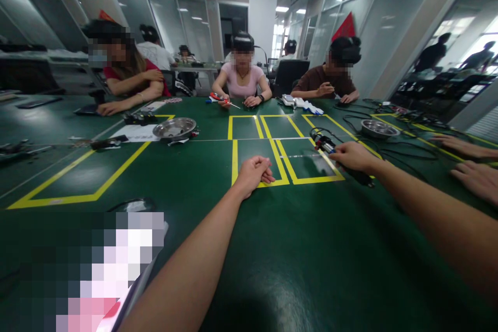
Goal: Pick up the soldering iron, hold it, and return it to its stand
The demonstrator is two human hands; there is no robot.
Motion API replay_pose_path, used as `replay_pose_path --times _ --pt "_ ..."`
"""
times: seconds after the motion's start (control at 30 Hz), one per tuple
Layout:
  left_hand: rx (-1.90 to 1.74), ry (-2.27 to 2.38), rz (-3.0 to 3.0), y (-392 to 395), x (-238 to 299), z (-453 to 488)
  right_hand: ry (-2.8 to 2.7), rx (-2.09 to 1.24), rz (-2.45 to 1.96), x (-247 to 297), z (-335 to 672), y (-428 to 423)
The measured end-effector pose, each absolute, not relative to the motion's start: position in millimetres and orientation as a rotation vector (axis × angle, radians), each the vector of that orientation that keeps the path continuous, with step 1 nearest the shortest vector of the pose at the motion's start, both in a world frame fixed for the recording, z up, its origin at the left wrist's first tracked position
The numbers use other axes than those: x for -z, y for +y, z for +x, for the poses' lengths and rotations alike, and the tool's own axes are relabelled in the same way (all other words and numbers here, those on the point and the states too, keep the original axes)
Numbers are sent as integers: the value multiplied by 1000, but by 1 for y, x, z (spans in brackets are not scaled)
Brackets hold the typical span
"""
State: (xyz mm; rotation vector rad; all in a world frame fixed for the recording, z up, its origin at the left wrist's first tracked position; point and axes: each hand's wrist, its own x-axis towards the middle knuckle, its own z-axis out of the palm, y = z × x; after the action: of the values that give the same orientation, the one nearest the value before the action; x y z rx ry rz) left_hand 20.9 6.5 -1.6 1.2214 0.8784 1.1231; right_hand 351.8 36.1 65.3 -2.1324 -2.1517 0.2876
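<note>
My left hand (254, 174) rests on the green table over a yellow tape outline, its fingers loosely curled in and no object showing in them. Farther right, my right hand (352, 157) has thumb and fingers closed on a dark cabled device (324, 142) with silver, blue and red bits at its far end. A black part of it sticks out below the hand. My palm and fingers hide its middle, so its exact kind cannot be made out.
Yellow tape outlines (259, 182) mark the green table. Metal bowls (175, 128) (379, 128) stand left and right. Black cables (408, 153) run at the right, near another person's hands (476, 174). White gloves (307, 104) lie opposite. A person across holds a red screwdriver (220, 97).
</note>
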Motion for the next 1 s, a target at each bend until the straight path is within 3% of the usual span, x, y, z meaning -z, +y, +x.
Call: replay_pose_path --times 0.13,0.27,0.53,1.0 --pt "-1173 885 1072 7 -4 21 -1655 -1072 -1598 -52 281 9" --pt "-1236 832 948 11 -3 17 -1452 -1421 -1217 -41 218 -15" --pt "-1277 817 893 12 -1 14 -1251 -1545 -974 -12 186 -42" --pt "-1217 736 834 12 -2 9 -1136 -1623 -868 -8 196 -41"
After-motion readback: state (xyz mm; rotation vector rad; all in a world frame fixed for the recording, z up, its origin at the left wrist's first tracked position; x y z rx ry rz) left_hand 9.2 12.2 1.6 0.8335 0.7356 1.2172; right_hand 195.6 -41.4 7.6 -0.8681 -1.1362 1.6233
